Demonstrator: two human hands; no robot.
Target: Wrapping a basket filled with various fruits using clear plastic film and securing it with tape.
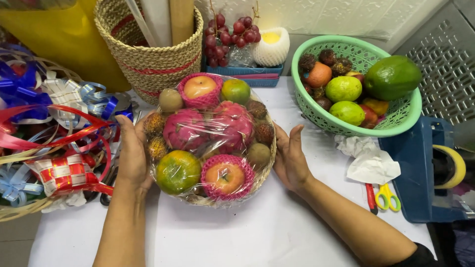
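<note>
Head view: left hand [132, 153] at nine o'clock and right hand [291, 157] at three, palms open, pressed flat against wrapped fruit basket [212, 141] mid-table [257, 232]. Could tip or slide if squeezed unevenly; slick film, round fruit loosely piled. Woven rim, glossy wrap, scaly pink dragon fruit [184, 129].

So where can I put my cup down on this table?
The bare white table in front of the wrapped fruit basket, between the left hand and right hand. Crowded: ribbons on the left, green colander, tissue and scissors on the right.
</note>
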